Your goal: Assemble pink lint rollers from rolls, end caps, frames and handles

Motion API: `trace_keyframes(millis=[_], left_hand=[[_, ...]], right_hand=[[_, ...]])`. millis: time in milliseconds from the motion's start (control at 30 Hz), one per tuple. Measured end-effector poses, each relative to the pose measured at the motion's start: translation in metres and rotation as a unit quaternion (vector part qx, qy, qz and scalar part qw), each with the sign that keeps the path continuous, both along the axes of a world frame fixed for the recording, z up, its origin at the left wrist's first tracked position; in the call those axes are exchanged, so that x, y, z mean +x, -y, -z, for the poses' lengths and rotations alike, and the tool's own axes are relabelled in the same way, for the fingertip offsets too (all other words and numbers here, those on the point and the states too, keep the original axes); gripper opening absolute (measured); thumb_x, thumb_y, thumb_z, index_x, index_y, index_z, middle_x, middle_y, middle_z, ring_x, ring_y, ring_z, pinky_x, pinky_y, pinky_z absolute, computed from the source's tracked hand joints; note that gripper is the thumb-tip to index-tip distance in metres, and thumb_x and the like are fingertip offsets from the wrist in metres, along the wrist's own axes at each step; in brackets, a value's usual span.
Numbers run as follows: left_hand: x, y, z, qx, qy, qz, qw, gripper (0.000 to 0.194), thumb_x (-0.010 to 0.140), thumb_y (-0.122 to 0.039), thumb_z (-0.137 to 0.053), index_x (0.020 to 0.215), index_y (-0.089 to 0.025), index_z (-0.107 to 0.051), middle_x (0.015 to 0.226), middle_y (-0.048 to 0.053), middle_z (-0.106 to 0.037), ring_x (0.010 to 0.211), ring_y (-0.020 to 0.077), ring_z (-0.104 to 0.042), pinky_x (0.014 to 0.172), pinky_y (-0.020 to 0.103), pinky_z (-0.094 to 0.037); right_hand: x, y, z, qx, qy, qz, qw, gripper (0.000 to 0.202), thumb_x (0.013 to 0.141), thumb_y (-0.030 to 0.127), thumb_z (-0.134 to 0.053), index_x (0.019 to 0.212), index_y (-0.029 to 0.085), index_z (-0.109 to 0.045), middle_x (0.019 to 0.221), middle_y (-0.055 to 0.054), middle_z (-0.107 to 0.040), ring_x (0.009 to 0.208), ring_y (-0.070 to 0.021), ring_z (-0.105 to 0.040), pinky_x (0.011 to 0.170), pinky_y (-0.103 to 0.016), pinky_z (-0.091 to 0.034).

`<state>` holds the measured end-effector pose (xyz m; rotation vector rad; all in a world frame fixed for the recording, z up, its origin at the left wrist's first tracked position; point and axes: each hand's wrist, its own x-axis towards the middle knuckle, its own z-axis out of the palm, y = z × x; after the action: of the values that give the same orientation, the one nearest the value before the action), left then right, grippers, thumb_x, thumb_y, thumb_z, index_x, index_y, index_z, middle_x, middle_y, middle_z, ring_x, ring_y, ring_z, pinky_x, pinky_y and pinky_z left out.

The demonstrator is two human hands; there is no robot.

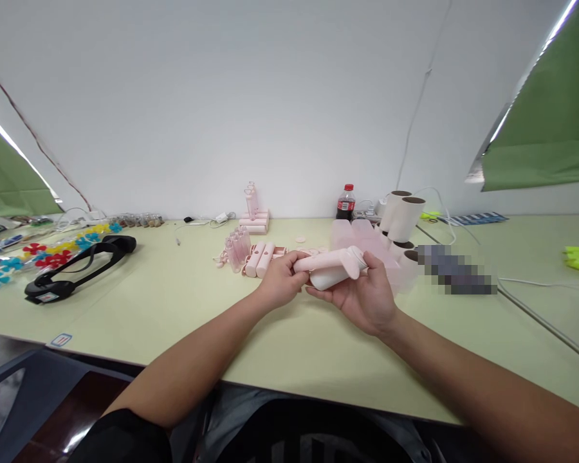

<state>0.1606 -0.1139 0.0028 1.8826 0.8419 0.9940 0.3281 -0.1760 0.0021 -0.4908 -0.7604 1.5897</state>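
Between my hands, above the table, is a pink and white device (329,269) with a long pink arm and a rounded white body. My left hand (283,280) pinches the left end of the pink arm between thumb and fingers. The right end rests in my right hand (367,299), its thumb on top and its fingers underneath. Just behind my left hand lie several pink cylindrical parts (260,258). Clear pink tubes (237,247) stand to their left. Translucent pink boxes (352,233) are behind my right hand.
White rolls (405,219) and a cola bottle (346,202) stand at the back right. Farther back are pink boxes (254,222) with clear tubes on top. A black headset (82,267) and colourful flower shapes (53,258) lie left. Cables cross the right side.
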Motion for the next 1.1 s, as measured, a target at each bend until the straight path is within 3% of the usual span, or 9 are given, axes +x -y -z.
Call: trace_keyframes(millis=[133, 267, 367, 600, 767, 933, 1100], left_hand=[[-0.004, 0.002, -0.005, 0.127, -0.144, -0.026, 0.981, 0.029, 0.082, -0.016, -0.047, 0.106, -0.021, -0.062, 0.093, 0.003, -0.069, 0.085, 0.0205, -0.062, 0.073, 0.033, -0.048], [-0.007, 0.006, -0.011, 0.136, -0.257, -0.021, 0.957, 0.024, 0.093, -0.030, -0.037, 0.104, -0.020, -0.056, 0.096, 0.005, -0.067, 0.085, 0.0224, -0.062, 0.070, 0.034, -0.046], [-0.008, 0.007, -0.011, 0.148, -0.286, -0.018, 0.947, 0.034, 0.098, -0.045, -0.032, 0.104, -0.019, -0.054, 0.098, 0.007, -0.067, 0.084, 0.0236, -0.062, 0.068, 0.035, -0.045], [-0.005, 0.007, -0.005, 0.168, -0.291, -0.029, 0.941, 0.054, 0.099, -0.060, -0.018, 0.105, -0.018, -0.052, 0.098, 0.009, -0.067, 0.087, 0.0255, -0.063, 0.069, 0.035, -0.044], [-0.003, 0.009, -0.002, 0.164, -0.265, -0.037, 0.950, 0.061, 0.095, -0.068, -0.022, 0.110, -0.017, -0.052, 0.102, 0.010, -0.066, 0.089, 0.0269, -0.063, 0.071, 0.037, -0.046], [-0.003, 0.007, 0.001, 0.197, -0.180, 0.027, 0.963, 0.054, 0.101, -0.056, -0.019, 0.123, -0.020, -0.053, 0.114, 0.010, -0.064, 0.102, 0.0242, -0.059, 0.085, 0.038, -0.046], [-0.004, 0.004, 0.002, 0.237, -0.142, 0.043, 0.960, 0.047, 0.103, -0.047, -0.022, 0.127, -0.020, -0.053, 0.121, 0.009, -0.062, 0.112, 0.0231, -0.054, 0.097, 0.039, -0.042]], right_hand=[[0.000, 0.000, 0.001, -0.016, 0.001, 0.000, 1.000, 0.048, 0.090, 0.057, -0.042, 0.112, 0.021, -0.065, 0.123, -0.012, -0.069, 0.114, -0.0333, -0.063, 0.095, -0.057, -0.051], [0.000, -0.001, 0.003, -0.021, 0.011, -0.002, 1.000, 0.049, 0.092, 0.056, -0.039, 0.114, 0.020, -0.066, 0.121, -0.012, -0.069, 0.112, -0.0328, -0.064, 0.094, -0.057, -0.051], [0.000, -0.001, 0.003, -0.020, 0.013, -0.011, 1.000, 0.049, 0.092, 0.055, -0.039, 0.115, 0.020, -0.065, 0.121, -0.012, -0.069, 0.111, -0.0322, -0.064, 0.095, -0.056, -0.051], [0.000, -0.001, 0.001, -0.016, 0.005, -0.015, 1.000, 0.051, 0.092, 0.056, -0.037, 0.120, 0.020, -0.061, 0.128, -0.013, -0.065, 0.113, -0.0323, -0.063, 0.097, -0.058, -0.048], [-0.001, -0.001, 0.001, -0.007, 0.009, -0.023, 1.000, 0.053, 0.093, 0.056, -0.035, 0.121, 0.020, -0.062, 0.127, -0.013, -0.066, 0.114, -0.0325, -0.062, 0.097, -0.058, -0.049], [0.000, -0.001, 0.001, -0.009, 0.017, -0.016, 1.000, 0.052, 0.092, 0.057, -0.036, 0.118, 0.020, -0.063, 0.123, -0.013, -0.068, 0.107, -0.0327, -0.064, 0.092, -0.057, -0.051], [0.001, -0.002, 0.001, -0.012, 0.021, -0.020, 1.000, 0.050, 0.092, 0.056, -0.038, 0.117, 0.020, -0.063, 0.120, -0.012, -0.069, 0.102, -0.0320, -0.066, 0.088, -0.056, -0.054]])
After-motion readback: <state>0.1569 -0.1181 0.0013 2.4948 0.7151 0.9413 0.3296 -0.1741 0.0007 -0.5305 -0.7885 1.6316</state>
